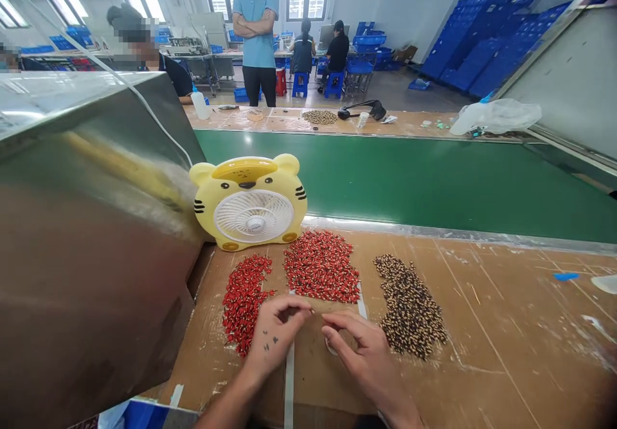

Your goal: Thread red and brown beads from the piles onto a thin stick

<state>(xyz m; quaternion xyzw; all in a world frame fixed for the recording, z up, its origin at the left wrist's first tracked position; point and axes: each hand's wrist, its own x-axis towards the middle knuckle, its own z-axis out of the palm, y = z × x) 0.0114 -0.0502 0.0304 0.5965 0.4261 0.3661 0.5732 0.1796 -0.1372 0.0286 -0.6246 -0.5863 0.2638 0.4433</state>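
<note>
Left hand [274, 338]: fingers [299, 305] pinched on a tiny piece [311, 311], too small to identify.
Right hand [361, 361]: fingers [340, 322] curled around a pale disc [331, 348].
Red beads [243, 304]: two piles just beyond the left hand, on the desk [486, 326].
Dark beads [409, 307]: pile beside the right hand.
Fan [250, 204]: yellow tiger shape, behind the red beads.

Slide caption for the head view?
Left hand and right hand meet between a red pile and a brown pile.
</note>
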